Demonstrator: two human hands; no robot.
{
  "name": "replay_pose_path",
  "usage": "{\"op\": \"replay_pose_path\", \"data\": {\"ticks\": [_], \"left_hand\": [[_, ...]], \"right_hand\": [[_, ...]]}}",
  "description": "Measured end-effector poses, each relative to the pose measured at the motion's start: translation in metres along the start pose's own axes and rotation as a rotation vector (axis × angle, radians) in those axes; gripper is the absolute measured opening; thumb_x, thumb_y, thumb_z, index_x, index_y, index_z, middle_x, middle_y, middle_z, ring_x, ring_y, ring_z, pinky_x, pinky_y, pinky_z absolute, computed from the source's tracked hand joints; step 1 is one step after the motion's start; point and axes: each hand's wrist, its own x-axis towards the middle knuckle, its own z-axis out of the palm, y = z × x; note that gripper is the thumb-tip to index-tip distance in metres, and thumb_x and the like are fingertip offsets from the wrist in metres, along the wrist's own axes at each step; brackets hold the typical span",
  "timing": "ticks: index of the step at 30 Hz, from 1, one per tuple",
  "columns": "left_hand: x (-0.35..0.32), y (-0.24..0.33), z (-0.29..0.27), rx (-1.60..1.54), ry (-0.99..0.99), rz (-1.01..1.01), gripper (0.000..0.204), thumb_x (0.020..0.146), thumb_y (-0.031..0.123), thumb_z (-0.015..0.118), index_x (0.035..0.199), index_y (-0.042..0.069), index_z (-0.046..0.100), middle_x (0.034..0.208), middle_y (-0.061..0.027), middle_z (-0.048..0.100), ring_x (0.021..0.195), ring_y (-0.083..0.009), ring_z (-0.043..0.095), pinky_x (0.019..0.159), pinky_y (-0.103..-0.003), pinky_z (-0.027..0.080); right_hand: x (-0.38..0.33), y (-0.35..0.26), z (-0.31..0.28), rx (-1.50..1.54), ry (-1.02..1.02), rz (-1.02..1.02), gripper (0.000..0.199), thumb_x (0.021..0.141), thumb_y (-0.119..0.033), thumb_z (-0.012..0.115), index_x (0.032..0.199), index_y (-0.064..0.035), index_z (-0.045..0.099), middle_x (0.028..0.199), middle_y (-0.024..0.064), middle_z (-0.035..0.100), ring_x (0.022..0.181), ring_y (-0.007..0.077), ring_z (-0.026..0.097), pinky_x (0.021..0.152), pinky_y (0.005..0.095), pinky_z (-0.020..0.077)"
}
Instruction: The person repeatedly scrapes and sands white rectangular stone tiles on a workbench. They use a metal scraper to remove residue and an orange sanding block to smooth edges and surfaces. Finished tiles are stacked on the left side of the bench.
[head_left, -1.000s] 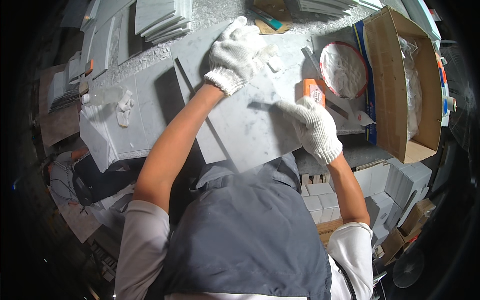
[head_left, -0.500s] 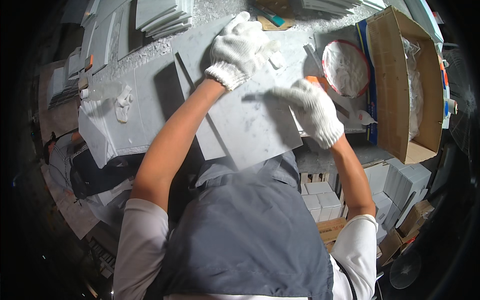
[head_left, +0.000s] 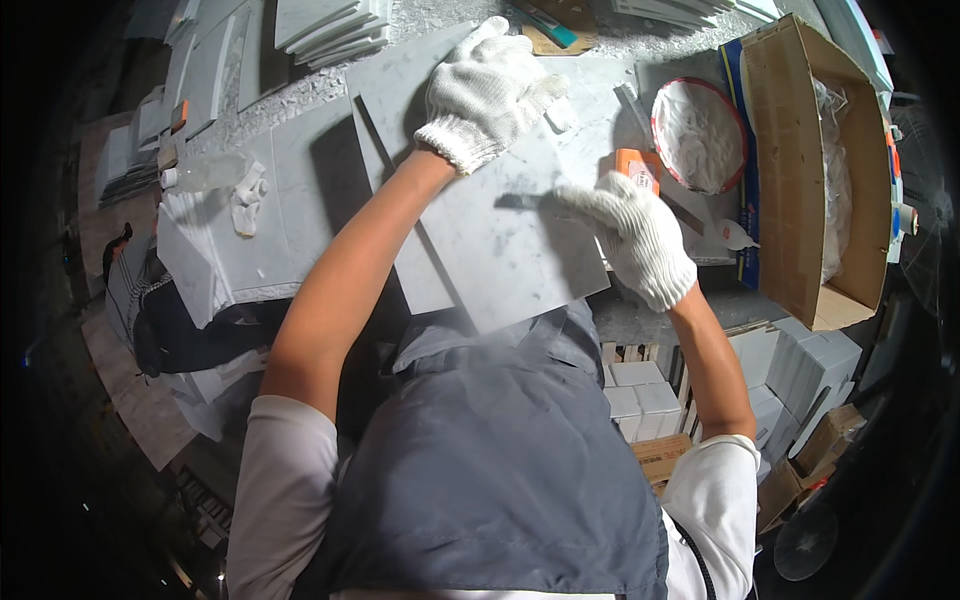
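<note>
The gloved right hand [head_left: 635, 235] grips a small dark blade-like tool [head_left: 520, 201], its tip pointing left on the grey marble tile [head_left: 500, 250]. The gloved left hand [head_left: 485, 90] lies flat, fingers spread, on the tile's far end. An orange-handled tool [head_left: 637, 166] lies just behind the right hand.

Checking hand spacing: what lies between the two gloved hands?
Only bare grey tile surface between left hand and right hand, seen in the head view.

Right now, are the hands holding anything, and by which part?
The left hand presses flat on the far end of the marble tile. The right hand grips a dark-bladed tool by its handle end; the grip itself is hidden.
</note>
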Motion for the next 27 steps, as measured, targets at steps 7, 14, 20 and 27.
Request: {"op": "replay_pose_path", "data": {"ticks": [7,14,20,27], "left_hand": [[-0.001,0.001,-0.001,0.006,-0.002,-0.017,0.053,0.093,0.062,0.06,0.103,0.014,0.08,0.12,-0.0094,0.072,0.13,-0.0343,0.056,0.11,-0.045,0.046],[0.002,0.005,-0.002,0.035,0.013,-0.042,0.051,0.093,0.061,0.061,0.096,0.014,0.08,0.115,-0.0083,0.073,0.129,-0.0328,0.056,0.109,-0.044,0.046],[0.0,0.003,0.001,-0.012,0.029,-0.026,0.052,0.092,0.062,0.062,0.095,0.013,0.079,0.114,-0.0076,0.073,0.13,-0.0324,0.056,0.108,-0.043,0.046],[0.0,0.001,0.0,-0.045,0.028,-0.013,0.053,0.092,0.062,0.062,0.097,0.012,0.08,0.118,-0.008,0.073,0.129,-0.032,0.058,0.11,-0.043,0.045]], "right_hand": [[0.009,0.005,-0.005,0.043,0.016,-0.069,0.043,0.088,-0.003,0.063,0.125,-0.0245,0.074,0.091,0.0104,0.065,0.079,0.0294,0.065,0.07,0.0392,0.0539],[0.023,0.013,-0.015,0.018,-0.014,-0.178,0.043,0.086,0.004,0.06,0.12,-0.0177,0.075,0.099,0.0081,0.072,0.091,0.028,0.069,0.078,0.0389,0.0575],[0.022,0.001,-0.025,-0.106,-0.289,0.077,0.045,0.089,0.0,0.059,0.124,-0.0246,0.073,0.096,0.0084,0.069,0.088,0.0275,0.069,0.077,0.037,0.0573],[0.009,0.016,-0.015,0.159,0.038,-0.103,0.034,0.09,-0.004,0.069,0.121,-0.0135,0.075,0.082,0.0079,0.063,0.08,0.0233,0.065,0.068,0.0367,0.0541]]}}
